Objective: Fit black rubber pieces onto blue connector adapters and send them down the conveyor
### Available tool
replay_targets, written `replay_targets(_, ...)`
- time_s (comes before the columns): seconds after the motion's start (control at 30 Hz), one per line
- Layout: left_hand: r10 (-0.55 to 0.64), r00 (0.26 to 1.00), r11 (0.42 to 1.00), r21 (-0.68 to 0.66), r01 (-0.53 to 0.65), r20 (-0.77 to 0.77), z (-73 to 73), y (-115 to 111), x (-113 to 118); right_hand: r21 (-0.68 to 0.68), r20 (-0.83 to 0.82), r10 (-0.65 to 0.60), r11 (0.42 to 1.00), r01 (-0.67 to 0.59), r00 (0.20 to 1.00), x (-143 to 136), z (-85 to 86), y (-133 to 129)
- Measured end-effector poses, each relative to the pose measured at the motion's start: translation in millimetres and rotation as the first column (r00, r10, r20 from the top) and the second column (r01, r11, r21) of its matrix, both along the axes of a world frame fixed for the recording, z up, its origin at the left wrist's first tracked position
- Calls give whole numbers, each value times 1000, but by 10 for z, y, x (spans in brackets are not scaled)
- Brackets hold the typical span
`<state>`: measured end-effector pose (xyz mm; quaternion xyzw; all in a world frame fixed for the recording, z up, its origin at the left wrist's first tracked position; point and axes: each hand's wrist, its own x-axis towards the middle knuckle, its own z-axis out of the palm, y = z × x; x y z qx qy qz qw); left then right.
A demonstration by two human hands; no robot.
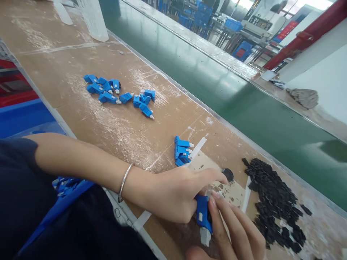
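Note:
A blue plastic part (pixel 202 211) with a light grey tip is held between my two hands, low in the view. My left hand (pixel 176 195), a silver bangle on its wrist, is closed around the part's left side, one finger stretched over it. On its right side, the fingers of my right hand (pixel 235 231) press against it near the upper end. A small round black piece (pixel 228 175) lies just past my left fingertip, on a pale stained sheet (pixel 235 191). Several similar blue parts (pixel 183 151) rest in a cluster above my left hand.
More blue parts (pixel 108 88) lie farther up the brown tabletop (pixel 108 137). A heap of small black pieces (pixel 273 195) is at right. A green conveyor belt (pixel 217 86) runs along the far side. A translucent container (pixel 94 21) stands at upper left; blue bins (pixel 29 117) sit below the near edge.

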<state>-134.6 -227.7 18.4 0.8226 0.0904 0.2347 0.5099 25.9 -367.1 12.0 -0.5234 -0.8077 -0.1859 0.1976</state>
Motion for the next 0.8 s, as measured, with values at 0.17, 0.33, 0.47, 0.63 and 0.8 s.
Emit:
replay_targets(0.17,-8,999,999,33,9,-33,12,18,4,-43,-8,-6,999,6,1000,-10,-27,21)
replay_targets(0.33,72,996,943,320,-88,60,181,270,44,-101,-66,-88,992,81,994,416,114,57)
replay_targets(0.47,286,947,816,481,-320,144,260,691,71,-117,-6,-474,875,470,880,967,184,-9)
replay_targets(0.63,580,800,524,683,-509,152,202,1161,77,-204,-22,-538,827,524,842,1295,44,-27)
replay_targets(0.8,675,713,439,879,-184,-187,126,1297,76,-303,-62,-591,779,549,804,1271,-106,46)
